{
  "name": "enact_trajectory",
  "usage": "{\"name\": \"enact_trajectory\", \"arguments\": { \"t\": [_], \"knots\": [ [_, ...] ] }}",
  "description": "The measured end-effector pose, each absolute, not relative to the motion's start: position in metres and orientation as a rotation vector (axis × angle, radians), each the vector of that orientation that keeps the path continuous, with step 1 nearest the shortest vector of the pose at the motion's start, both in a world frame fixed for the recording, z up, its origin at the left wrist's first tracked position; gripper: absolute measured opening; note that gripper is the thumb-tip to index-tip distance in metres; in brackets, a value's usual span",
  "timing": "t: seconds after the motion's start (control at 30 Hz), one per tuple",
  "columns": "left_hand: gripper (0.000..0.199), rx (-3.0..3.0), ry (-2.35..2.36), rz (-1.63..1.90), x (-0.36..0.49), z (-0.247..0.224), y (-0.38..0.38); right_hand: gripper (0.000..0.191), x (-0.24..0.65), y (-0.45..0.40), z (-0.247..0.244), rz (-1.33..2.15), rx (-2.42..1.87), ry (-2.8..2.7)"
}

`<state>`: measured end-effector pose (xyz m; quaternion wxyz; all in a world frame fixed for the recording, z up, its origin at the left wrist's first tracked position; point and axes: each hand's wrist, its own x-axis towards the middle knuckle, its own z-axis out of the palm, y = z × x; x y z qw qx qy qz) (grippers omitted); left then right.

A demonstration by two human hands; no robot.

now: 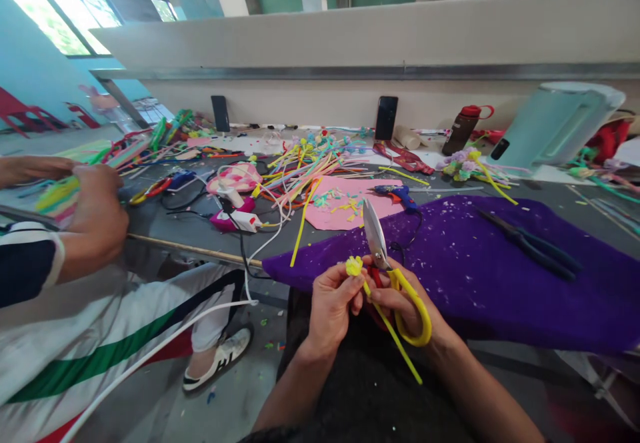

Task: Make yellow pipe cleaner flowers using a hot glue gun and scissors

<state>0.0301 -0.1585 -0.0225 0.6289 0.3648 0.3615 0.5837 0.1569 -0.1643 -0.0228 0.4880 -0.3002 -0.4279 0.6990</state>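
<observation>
The left hand (333, 303) pinches a yellow pipe-cleaner flower (355, 266) between thumb and fingertips — its stem slants down past the wrist, over the lap. The right hand (400, 303) is curled through the yellow handles of the scissors (380, 249), fingers clenched, blades shut and pointing up just beside the flower. Beyond lies the purple cloth (475, 263). A co-worker's hand (97, 219) grips something at far left.
</observation>
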Motion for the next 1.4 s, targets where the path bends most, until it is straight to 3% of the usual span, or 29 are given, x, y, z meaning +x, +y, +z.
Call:
{"name": "enact_trajectory", "arguments": {
  "t": [0.47, 0.7, 1.03, 1.4],
  "knots": [
    [0.006, 1.229, 0.94, 1.481, 0.021, -0.009, -0.169, 0.047, 0.16, -0.176, -0.017, 1.523, -0.859, -1.258],
    [0.005, 1.124, 0.906, 1.435, 0.014, -0.008, -0.166, 0.055, 0.197, -0.191, -0.004, 1.222, -1.047, -1.644],
    [0.013, 0.912, 0.754, 1.305, 0.018, -0.009, -0.165, 0.057, 0.211, -0.193, -0.002, 0.459, -1.212, -2.14],
    [0.017, 0.902, 0.726, 1.35, 0.018, -0.013, -0.165, 0.056, 0.211, -0.193, -0.003, 0.274, -1.197, -2.198]
  ]
}}
